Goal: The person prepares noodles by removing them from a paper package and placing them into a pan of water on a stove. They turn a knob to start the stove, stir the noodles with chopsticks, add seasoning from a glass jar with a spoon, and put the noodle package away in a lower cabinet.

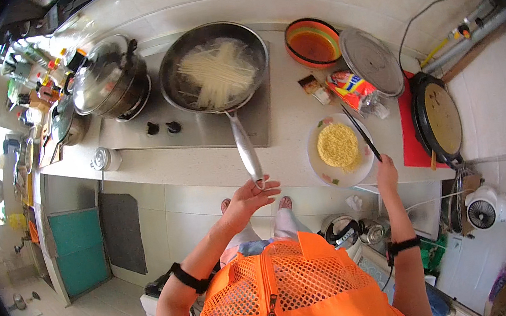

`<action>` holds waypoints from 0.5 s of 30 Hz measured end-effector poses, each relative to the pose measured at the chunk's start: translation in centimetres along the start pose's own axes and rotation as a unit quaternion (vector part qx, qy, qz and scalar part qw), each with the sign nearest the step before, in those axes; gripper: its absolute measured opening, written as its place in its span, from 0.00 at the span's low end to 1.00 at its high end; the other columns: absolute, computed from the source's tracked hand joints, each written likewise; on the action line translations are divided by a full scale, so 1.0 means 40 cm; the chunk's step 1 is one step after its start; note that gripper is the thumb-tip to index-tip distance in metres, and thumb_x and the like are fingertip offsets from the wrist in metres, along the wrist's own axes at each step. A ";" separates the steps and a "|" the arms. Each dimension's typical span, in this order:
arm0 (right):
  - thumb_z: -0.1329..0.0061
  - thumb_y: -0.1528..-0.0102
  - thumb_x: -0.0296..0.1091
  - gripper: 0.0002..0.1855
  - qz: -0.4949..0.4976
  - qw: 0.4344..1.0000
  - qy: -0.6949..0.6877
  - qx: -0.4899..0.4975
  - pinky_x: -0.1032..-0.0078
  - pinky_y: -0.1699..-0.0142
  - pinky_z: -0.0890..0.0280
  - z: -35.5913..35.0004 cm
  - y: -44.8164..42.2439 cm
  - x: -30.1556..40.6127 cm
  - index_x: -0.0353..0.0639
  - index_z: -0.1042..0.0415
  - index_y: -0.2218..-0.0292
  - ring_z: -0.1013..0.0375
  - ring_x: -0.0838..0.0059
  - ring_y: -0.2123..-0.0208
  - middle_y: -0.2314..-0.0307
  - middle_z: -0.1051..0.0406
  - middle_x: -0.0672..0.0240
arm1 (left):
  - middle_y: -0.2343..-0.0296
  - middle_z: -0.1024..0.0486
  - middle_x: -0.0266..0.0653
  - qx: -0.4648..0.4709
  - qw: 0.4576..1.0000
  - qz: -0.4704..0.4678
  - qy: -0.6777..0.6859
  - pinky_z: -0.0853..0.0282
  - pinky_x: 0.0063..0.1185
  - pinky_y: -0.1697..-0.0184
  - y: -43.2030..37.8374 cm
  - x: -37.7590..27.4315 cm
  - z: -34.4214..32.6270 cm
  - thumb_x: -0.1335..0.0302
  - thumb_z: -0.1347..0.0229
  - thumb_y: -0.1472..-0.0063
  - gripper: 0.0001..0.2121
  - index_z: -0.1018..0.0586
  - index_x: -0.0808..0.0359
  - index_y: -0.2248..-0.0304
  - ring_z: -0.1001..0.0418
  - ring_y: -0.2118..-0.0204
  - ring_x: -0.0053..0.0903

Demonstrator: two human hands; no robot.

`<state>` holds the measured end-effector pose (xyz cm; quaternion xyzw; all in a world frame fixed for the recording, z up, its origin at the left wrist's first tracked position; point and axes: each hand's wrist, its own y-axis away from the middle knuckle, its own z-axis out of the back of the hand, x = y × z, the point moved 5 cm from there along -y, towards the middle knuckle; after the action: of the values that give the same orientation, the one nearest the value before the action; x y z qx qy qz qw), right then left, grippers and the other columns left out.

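Observation:
My left hand (249,201) is at the tip of the metal pan handle (245,147), palm up with its fingers apart; whether it touches the handle I cannot tell. The handle belongs to a deep frying pan (168,81) on the stove, where pale straight noodles (220,75) lie crossed in liquid. In my right hand (387,174) are black chopsticks (362,134), slanting over the right side of a white plate (317,169). On that plate sits a round cake of dry yellow instant noodles (337,145).
A lidded steel pot (109,87) occupies the left of the cooktop (212,132). Behind the plate are an orange bowl (314,41) of reddish liquid, a grey lid (370,60) and a red plastic package (352,88). Farther right is a black pan (438,118). A glass jar (107,159) stands near the counter's front edge.

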<state>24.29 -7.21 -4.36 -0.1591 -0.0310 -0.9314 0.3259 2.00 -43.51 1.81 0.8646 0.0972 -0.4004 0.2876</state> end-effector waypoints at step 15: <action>0.57 0.45 0.28 0.11 0.251 0.968 -0.003 -0.008 0.64 0.61 0.35 0.285 -0.027 0.838 0.35 0.34 0.60 0.30 0.55 0.63 0.65 0.32 0.56 | 0.74 0.38 0.31 0.062 0.978 0.113 0.162 0.38 0.19 0.71 0.010 -0.063 0.128 0.66 0.56 0.35 0.13 0.38 0.67 0.59 0.41 0.75 0.17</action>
<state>2.07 -24.53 17.12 -0.1671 0.0169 -0.8195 0.5480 -2.77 -46.61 1.23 0.9394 0.0190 -0.2252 0.2576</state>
